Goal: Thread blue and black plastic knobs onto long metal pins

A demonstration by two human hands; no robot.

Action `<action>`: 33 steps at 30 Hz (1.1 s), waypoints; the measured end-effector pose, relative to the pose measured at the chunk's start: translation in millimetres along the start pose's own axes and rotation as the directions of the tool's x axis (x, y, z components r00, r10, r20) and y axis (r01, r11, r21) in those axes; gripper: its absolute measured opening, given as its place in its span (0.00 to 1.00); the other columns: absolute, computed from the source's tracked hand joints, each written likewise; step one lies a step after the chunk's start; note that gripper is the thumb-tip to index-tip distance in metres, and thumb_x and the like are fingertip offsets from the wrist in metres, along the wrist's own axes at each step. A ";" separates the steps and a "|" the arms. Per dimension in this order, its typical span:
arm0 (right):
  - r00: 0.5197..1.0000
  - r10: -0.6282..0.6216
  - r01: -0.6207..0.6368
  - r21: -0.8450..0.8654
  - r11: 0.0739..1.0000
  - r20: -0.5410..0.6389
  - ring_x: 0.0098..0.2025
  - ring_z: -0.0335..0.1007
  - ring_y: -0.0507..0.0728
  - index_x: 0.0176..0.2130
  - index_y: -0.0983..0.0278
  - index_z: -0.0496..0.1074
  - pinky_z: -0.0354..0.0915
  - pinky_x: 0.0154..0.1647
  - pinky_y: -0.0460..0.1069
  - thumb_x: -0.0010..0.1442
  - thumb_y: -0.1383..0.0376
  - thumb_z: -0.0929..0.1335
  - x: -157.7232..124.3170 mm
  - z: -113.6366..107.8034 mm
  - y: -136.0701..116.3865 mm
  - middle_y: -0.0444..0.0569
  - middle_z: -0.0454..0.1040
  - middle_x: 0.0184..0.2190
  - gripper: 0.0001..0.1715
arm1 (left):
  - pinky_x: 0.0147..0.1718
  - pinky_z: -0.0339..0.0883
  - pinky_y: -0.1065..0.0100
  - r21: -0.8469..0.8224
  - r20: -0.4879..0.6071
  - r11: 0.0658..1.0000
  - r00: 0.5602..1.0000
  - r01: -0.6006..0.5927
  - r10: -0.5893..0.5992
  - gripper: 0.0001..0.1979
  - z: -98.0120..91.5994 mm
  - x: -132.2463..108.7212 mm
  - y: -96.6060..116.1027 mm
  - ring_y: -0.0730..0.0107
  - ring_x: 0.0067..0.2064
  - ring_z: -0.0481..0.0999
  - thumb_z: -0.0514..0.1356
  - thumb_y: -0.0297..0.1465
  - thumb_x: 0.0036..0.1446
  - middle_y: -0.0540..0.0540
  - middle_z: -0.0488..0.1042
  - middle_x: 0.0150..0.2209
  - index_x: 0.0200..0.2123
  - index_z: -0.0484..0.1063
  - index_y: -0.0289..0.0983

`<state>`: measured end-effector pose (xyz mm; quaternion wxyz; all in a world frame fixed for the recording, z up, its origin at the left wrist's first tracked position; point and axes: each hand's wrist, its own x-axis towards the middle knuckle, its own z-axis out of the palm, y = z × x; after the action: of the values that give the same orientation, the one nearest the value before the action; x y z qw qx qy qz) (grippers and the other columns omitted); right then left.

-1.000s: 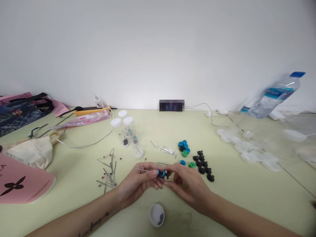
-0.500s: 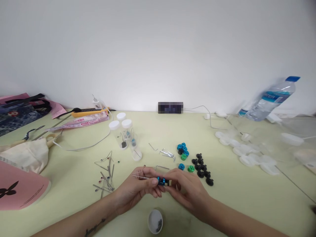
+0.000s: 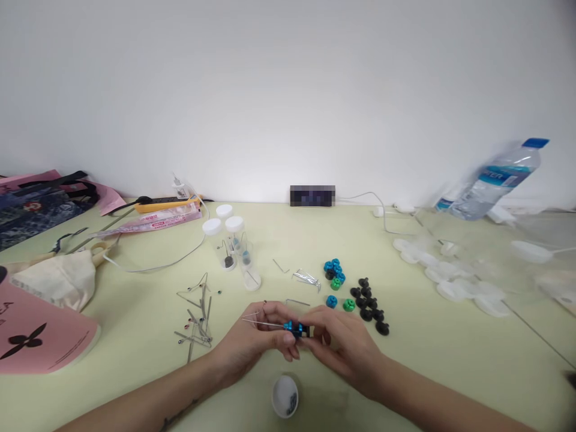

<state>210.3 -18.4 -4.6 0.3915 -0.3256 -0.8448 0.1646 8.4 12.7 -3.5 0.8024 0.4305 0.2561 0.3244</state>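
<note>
My left hand [image 3: 256, 336] pinches a small blue and black part [image 3: 294, 328] low in the centre of the head view. Thin metal wires [image 3: 263, 323] run left from the blue end, over my left fingers. At the part's black right end, the fingers of my right hand [image 3: 346, 345] are closed on it. Just beyond the hands lies a bent metal key [image 3: 297, 302]. Below them stands a small white cup [image 3: 284, 397] with tiny dark pieces inside.
Blue and green knobs [image 3: 335, 273] and black pieces [image 3: 369, 305] lie right of centre. Metal rods [image 3: 198, 318] spread out at left, near a pink cup [image 3: 49, 330]. Capped clear tubes [image 3: 227, 252] stand behind. White lids [image 3: 454, 279] and a bottle [image 3: 497, 180] are at right.
My left thumb has shifted slightly down along the part, so more of its blue end shows. The surroundings have moved slightly in view, most at the left.
</note>
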 end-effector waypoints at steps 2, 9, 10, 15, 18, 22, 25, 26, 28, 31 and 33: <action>1.000 -0.007 0.007 -0.003 1.000 0.021 0.29 0.67 0.51 0.51 0.62 0.65 0.62 0.29 0.46 0.62 0.70 0.67 0.4 -0.6 -0.5 0.47 0.75 0.32 0.17 | 0.25 0.68 0.74 0.018 -0.012 1.000 1.000 -0.007 0.007 0.09 -0.7 -0.3 -1.7 0.73 0.25 0.75 0.69 0.25 0.46 0.44 0.76 0.24 0.33 0.76 0.30; 0.999 -0.044 0.045 -0.027 0.999 0.013 0.29 0.67 0.50 0.51 0.63 0.65 0.62 0.30 0.45 0.62 0.70 0.67 0.1 -0.7 -1.6 0.47 0.74 0.32 0.17 | 0.22 0.66 0.73 -0.004 0.005 1.000 1.000 -0.013 0.013 0.09 -3.5 -1.3 -4.1 0.72 0.23 0.74 0.68 0.28 0.47 0.42 0.77 0.26 0.32 0.75 0.29; 0.999 -0.051 0.052 -0.034 0.998 0.008 0.29 0.67 0.50 0.50 0.63 0.65 0.62 0.30 0.45 0.62 0.70 0.67 0.0 -0.7 -1.6 0.47 0.74 0.32 0.16 | 0.22 0.66 0.73 -0.006 0.009 1.000 1.000 -0.013 0.013 0.09 -3.3 -1.2 -4.1 0.72 0.22 0.74 0.68 0.28 0.47 0.42 0.77 0.26 0.32 0.75 0.29; 0.996 -0.085 0.086 -0.068 0.994 0.021 0.30 0.69 0.51 0.49 0.63 0.65 0.63 0.31 0.45 0.63 0.66 0.66 1.4 -1.8 -2.3 0.47 0.75 0.31 0.13 | 0.19 0.65 0.74 0.002 -0.001 1.000 1.000 0.030 -0.030 0.08 -3.4 -0.9 -3.7 0.73 0.21 0.74 0.68 0.29 0.47 0.42 0.77 0.24 0.29 0.74 0.29; 0.996 -0.088 0.090 -0.072 0.993 0.035 0.31 0.69 0.51 0.49 0.63 0.65 0.63 0.31 0.45 0.64 0.66 0.66 2.3 -2.6 -3.4 0.48 0.76 0.33 0.13 | 0.19 0.65 0.75 -0.002 -0.010 0.999 0.999 0.051 -0.051 0.09 -4.0 -0.9 -3.4 0.73 0.20 0.73 0.68 0.29 0.48 0.42 0.77 0.24 0.29 0.74 0.29; 0.995 -0.091 0.093 -0.068 0.993 0.037 0.30 0.69 0.51 0.49 0.63 0.65 0.63 0.31 0.45 0.65 0.64 0.65 1.5 -3.6 -4.4 0.47 0.75 0.31 0.13 | 0.21 0.67 0.73 -0.008 0.018 0.999 0.999 0.045 -0.045 0.09 -3.5 -1.5 -2.6 0.73 0.22 0.74 0.68 0.29 0.47 0.43 0.77 0.25 0.30 0.73 0.30; 0.996 -0.082 0.085 -0.071 0.994 0.036 0.29 0.68 0.51 0.49 0.63 0.65 0.62 0.31 0.45 0.65 0.64 0.65 0.3 -4.1 -4.7 0.46 0.74 0.29 0.13 | 0.23 0.68 0.71 -0.027 0.064 0.999 0.997 0.044 -0.042 0.13 -2.7 -2.1 -1.5 0.71 0.23 0.74 0.70 0.31 0.45 0.43 0.76 0.26 0.32 0.74 0.30; 0.996 -0.080 0.083 -0.073 0.994 0.036 0.29 0.68 0.51 0.49 0.63 0.65 0.62 0.31 0.45 0.65 0.63 0.65 0.1 -4.1 -4.6 0.46 0.74 0.29 0.12 | 0.23 0.67 0.71 -0.030 0.073 0.999 0.996 0.044 -0.041 0.13 -2.7 -2.2 -1.2 0.71 0.23 0.74 0.70 0.31 0.44 0.43 0.76 0.26 0.32 0.74 0.30; 0.996 -0.082 0.085 -0.080 0.993 0.036 0.29 0.68 0.51 0.49 0.63 0.65 0.62 0.31 0.45 0.65 0.63 0.65 -0.2 -3.8 -4.4 0.45 0.74 0.29 0.12 | 0.22 0.66 0.72 -0.024 0.072 0.999 0.996 0.047 -0.045 0.13 -2.8 -2.3 -0.9 0.73 0.22 0.73 0.70 0.31 0.44 0.44 0.76 0.25 0.33 0.75 0.30; 0.995 -0.092 0.094 -0.100 0.991 0.029 0.29 0.68 0.51 0.49 0.63 0.65 0.62 0.31 0.45 0.65 0.63 0.65 0.2 -3.9 -4.5 0.46 0.75 0.30 0.13 | 0.21 0.65 0.74 -0.018 0.053 0.998 0.997 0.060 -0.059 0.11 -3.6 -2.3 -0.9 0.74 0.22 0.73 0.69 0.29 0.45 0.44 0.76 0.25 0.32 0.76 0.30; 0.996 -0.090 0.092 -0.094 0.991 0.026 0.29 0.68 0.51 0.50 0.63 0.65 0.62 0.31 0.45 0.65 0.63 0.65 0.9 -4.7 -5.2 0.46 0.75 0.29 0.13 | 0.20 0.65 0.74 -0.030 0.045 0.997 0.997 0.068 -0.067 0.10 -4.2 -2.3 -0.9 0.73 0.21 0.73 0.70 0.29 0.45 0.43 0.77 0.26 0.32 0.76 0.31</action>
<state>211.2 -21.5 1.6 0.3735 -0.3033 -0.8697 0.1100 4.3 12.9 -6.1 0.8249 0.4160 0.2477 0.2917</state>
